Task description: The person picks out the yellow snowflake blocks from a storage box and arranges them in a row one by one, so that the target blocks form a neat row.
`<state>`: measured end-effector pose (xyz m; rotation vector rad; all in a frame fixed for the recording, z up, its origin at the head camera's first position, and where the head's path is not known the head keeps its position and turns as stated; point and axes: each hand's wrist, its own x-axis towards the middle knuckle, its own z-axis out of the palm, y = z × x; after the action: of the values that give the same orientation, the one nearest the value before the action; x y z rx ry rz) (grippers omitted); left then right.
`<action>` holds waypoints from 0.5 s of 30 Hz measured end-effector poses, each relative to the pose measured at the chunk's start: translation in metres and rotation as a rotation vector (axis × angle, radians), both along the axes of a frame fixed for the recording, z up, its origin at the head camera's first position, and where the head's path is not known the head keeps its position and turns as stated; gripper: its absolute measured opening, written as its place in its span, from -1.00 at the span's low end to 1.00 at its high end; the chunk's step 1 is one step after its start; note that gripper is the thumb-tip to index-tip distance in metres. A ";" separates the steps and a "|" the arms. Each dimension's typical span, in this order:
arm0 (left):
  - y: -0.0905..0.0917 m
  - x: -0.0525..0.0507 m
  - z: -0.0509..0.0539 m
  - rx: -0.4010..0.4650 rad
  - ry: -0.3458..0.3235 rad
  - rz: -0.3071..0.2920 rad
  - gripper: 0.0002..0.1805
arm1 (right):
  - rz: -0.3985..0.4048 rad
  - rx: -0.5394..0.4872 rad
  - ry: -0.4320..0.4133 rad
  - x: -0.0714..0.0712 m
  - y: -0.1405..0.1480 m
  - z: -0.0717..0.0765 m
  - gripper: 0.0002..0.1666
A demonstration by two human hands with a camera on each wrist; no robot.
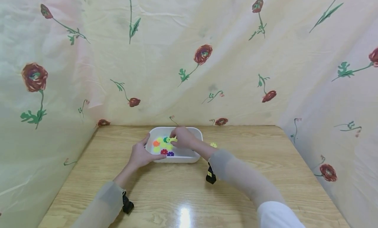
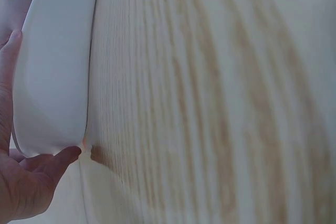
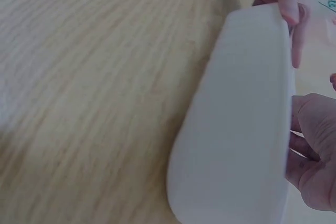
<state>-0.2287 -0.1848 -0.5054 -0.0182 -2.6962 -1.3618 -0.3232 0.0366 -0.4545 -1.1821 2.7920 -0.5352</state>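
Observation:
My left hand (image 1: 141,154) grips the left end of a white tray (image 1: 183,159), its thumb along the near rim and its fingers at the far left corner. In the left wrist view, that hand (image 2: 26,187) lies against the tray's end (image 2: 55,77). Inside the tray, my right hand (image 1: 184,138) reaches down with thumb and fingertips apart over yellow and green flower-shaped pieces (image 1: 166,140). An orange piece (image 1: 156,143), a red one (image 1: 163,151) and a purple one (image 1: 170,153) lie nearby. The tray wall (image 3: 236,114) hides the right fingertips in the right wrist view.
A yellow flower-shaped piece (image 1: 213,145) lies on the wooden table (image 1: 165,195), just right of the tray and beside the right forearm. Flower-patterned cloth (image 1: 165,67) hangs behind the table and at both sides.

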 end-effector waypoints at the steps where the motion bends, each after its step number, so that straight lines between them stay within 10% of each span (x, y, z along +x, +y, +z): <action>1: 0.000 0.000 0.000 0.001 0.000 -0.001 0.35 | 0.003 0.001 0.000 0.001 -0.001 -0.002 -0.72; 15: -0.001 0.000 0.000 0.009 0.040 -0.014 0.33 | -0.017 0.061 -0.042 0.013 -0.019 -0.014 -0.68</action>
<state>-0.2288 -0.1854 -0.5059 -0.0632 -2.6623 -1.3631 -0.3097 0.0180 -0.4682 -1.1228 2.7646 -0.4671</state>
